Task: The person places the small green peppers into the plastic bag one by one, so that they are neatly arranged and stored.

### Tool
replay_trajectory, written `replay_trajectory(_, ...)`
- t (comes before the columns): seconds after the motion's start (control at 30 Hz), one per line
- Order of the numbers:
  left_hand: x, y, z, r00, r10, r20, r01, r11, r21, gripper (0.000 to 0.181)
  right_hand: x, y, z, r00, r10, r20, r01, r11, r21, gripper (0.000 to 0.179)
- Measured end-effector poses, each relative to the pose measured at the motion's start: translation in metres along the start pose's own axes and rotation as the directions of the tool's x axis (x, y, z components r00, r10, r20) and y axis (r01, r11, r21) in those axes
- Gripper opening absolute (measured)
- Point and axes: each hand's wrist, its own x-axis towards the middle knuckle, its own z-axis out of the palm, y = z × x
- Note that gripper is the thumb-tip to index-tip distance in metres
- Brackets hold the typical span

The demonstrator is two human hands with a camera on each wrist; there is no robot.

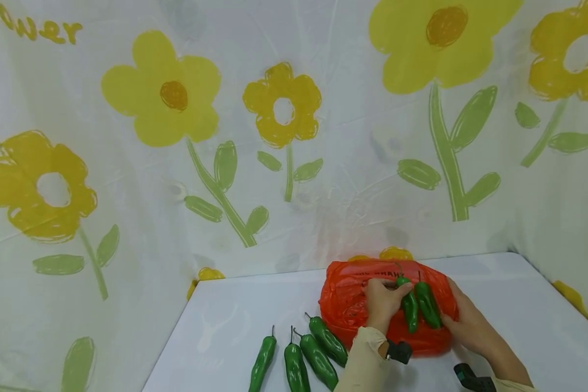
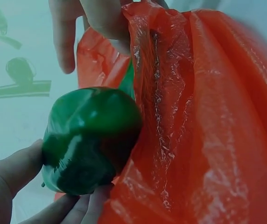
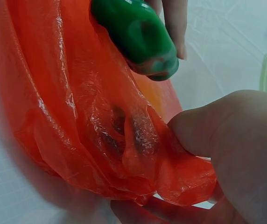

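Note:
My left hand [image 1: 384, 304] pinches a long glossy green chili pepper [image 1: 409, 311] over a red plastic bag [image 1: 343, 305]. In the left wrist view, that pepper [image 2: 91, 140] sits end-on between thumb and fingers, beside the crinkled bag [image 2: 217, 121]. A second green pepper [image 1: 427, 306] lies against the bag, between the two hands. At the bag's right side, my right hand [image 1: 475, 324] grips the plastic. Its thumb [image 3: 199, 126] presses on the red film in the right wrist view, with fingers curled beneath. Dark print shows on the bag's upper part.
Several more green peppers [image 1: 316, 354] lie on the white table [image 1: 225, 310] left of the bag, stems pointing away. One pepper [image 1: 263, 362] lies a little apart from them. A flower-printed curtain [image 1: 323, 218] hangs behind the table's far edge.

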Motion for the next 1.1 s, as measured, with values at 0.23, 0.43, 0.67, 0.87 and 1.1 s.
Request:
replay_trajectory(0.23, 0.002, -0.010, 0.005, 1.000, -0.014, -0.026, 0.014, 1.000, -0.004, 0.020, -0.003, 0.003, 0.002, 1.000, 0.027, 0.015, -0.027, 1.000, 0.007, 0.093)
replay_trajectory(0.43, 0.005, -0.012, 0.009, 0.999, -0.042, -0.025, 0.042, 0.999, -0.009, 0.021, -0.002, 0.001, 0.001, 0.998, -0.046, -0.034, 0.044, 0.998, -0.041, 0.090)
replay_trajectory(0.67, 0.012, -0.010, 0.013, 0.999, -0.046, -0.024, 0.046, 0.999, 0.013, 0.018, 0.000, -0.004, 0.000, 0.999, -0.039, -0.026, 0.038, 0.999, -0.016, 0.091)
replay_trajectory(0.87, 0.014, -0.008, 0.015, 0.998, -0.049, -0.034, 0.050, 0.998, 0.034, 0.019, 0.001, -0.007, -0.002, 0.999, -0.044, -0.022, 0.044, 0.999, -0.014, 0.090)
replay_trajectory(1.1, 0.013, -0.005, 0.018, 0.997, -0.065, -0.041, 0.068, 0.995, 0.076, 0.021, 0.003, -0.006, -0.003, 1.000, -0.006, 0.004, 0.006, 1.000, -0.010, 0.093)
